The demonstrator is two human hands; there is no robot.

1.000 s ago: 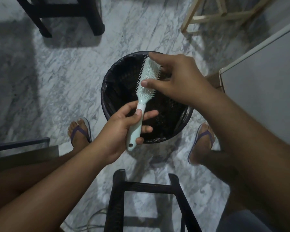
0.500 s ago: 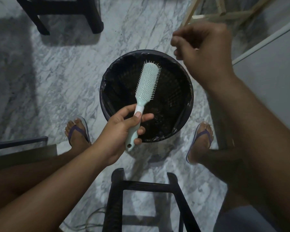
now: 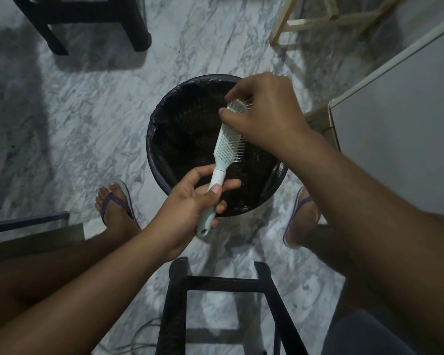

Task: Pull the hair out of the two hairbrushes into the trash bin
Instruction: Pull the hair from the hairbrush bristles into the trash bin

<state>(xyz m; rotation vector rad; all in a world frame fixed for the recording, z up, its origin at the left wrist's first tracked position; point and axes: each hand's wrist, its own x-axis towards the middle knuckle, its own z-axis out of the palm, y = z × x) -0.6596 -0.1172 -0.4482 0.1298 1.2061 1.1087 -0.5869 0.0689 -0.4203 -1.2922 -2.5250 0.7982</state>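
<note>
A mint-green hairbrush is held tilted over a round trash bin lined with a black bag, with its bristles facing right. My left hand grips the brush handle just below the head. My right hand is at the top of the brush head, thumb and curled fingers pinching at the bristles near the tip. Any hair there is too fine to see. Only this one brush is in view.
The bin stands on a marble floor between my feet in flip-flops. A black stool frame is just below my hands. A dark stool stands far left, a wooden frame far right, a white cabinet at right.
My right hand, lifted up and away to the right half a second ago with pinched fingers, has come back down onto the brush head. The left hand has kept the brush over the bin.
</note>
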